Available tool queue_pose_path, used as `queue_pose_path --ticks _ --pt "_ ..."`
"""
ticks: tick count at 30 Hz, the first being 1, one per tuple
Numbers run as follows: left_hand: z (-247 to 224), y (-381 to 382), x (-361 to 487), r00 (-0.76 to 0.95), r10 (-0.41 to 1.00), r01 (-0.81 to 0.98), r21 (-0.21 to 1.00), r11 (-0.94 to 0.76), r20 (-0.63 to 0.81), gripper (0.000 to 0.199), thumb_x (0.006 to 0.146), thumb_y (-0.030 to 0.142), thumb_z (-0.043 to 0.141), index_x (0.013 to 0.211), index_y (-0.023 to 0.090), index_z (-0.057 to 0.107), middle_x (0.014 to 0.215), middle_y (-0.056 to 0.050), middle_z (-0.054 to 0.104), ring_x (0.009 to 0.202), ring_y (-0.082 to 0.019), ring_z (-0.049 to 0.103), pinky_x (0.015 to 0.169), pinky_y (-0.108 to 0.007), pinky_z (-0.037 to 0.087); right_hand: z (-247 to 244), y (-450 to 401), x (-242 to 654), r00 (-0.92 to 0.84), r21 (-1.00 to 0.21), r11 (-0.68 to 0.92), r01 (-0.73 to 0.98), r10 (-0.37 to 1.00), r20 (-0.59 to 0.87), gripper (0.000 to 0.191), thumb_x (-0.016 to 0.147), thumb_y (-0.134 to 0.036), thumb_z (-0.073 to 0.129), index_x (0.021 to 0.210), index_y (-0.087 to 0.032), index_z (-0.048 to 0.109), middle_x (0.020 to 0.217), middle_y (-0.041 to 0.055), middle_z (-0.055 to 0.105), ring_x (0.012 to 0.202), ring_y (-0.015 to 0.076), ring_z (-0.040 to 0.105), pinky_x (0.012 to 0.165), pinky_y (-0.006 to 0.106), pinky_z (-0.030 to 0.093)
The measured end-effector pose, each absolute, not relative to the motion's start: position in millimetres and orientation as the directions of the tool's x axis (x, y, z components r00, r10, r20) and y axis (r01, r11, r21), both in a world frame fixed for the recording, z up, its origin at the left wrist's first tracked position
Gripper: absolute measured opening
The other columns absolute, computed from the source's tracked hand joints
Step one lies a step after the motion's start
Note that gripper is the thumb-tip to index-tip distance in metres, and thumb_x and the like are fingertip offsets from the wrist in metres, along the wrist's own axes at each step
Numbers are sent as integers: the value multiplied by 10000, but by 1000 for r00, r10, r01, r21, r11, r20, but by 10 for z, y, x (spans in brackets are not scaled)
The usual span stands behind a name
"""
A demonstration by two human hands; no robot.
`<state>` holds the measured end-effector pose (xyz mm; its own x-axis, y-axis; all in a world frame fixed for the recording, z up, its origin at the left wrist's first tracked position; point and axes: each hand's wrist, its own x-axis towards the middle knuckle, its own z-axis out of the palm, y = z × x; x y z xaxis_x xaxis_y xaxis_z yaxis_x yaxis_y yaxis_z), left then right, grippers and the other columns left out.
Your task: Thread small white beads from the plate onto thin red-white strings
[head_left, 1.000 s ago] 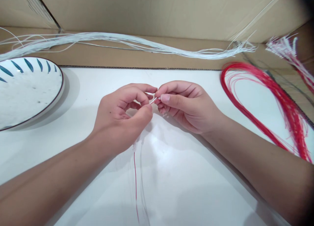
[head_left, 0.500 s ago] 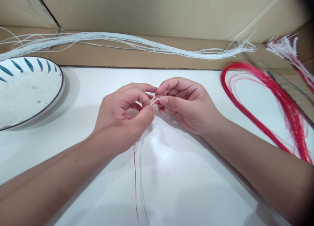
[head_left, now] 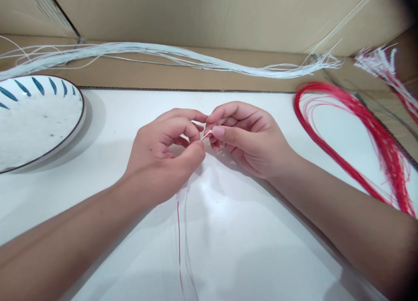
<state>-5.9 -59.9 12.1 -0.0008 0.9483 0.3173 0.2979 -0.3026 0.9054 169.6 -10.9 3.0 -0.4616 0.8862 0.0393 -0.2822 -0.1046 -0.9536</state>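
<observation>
Standing by, I noted both hands above the surface (head_left: 281, 231), well in from its far edge. The left hand (head_left: 165, 150) pinched a thin white strand (head_left: 205, 136) between thumb and finger; the right hand (head_left: 253, 142) gripped it at the other side, fingertips closed. A red thread (head_left: 179, 235) and pale threads (head_left: 187, 244) trailed below the left wrist toward the surface's near edge. Judged hazards: slippage, given the scant length pinched; tangling, since the trailing threads ran loose and close together.
</observation>
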Motion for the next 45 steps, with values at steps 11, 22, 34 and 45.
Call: queue_pose_path --ticks 11,22,34,45 --pt "111 -592 -79 17 952 304 905 -297 307 202 784 119 693 625 240 661 1079 31 755 914 -194 710 620 -277 512 7 -108 1694 -469 -954 -49 -296 878 100 104 828 -126 798 901 -181 750 799 -12 729 649 84 651 630 217 585" --pt "115 -590 -83 45 947 277 907 -319 319 212 782 89 682 633 239 665 1093 20 744 891 -183 711 658 -293 543 13 -104 1705 -471 -958 -34 -285 875 109 178 795 -177 856 919 -183 729 800 -8 739 647 91 662 637 223 595" --pt "77 -565 -93 3 970 111 964 -241 242 203 787 111 706 639 249 724 1025 -3 757 1025 -229 714 757 -276 608 32 -92 1710 -455 -972 3 -235 884 112 238 749 -263 901 868 -179 712 788 7 724 670 126 690 647 272 610" --pt "47 -557 -97 -16 990 18 990 -141 142 206 751 71 685 601 212 696 1016 -15 760 840 -206 732 620 -265 625 33 -91 1721 -454 -973 32 -227 881 135 153 774 -188 874 842 -182 737 798 22 733 676 123 678 668 276 607"
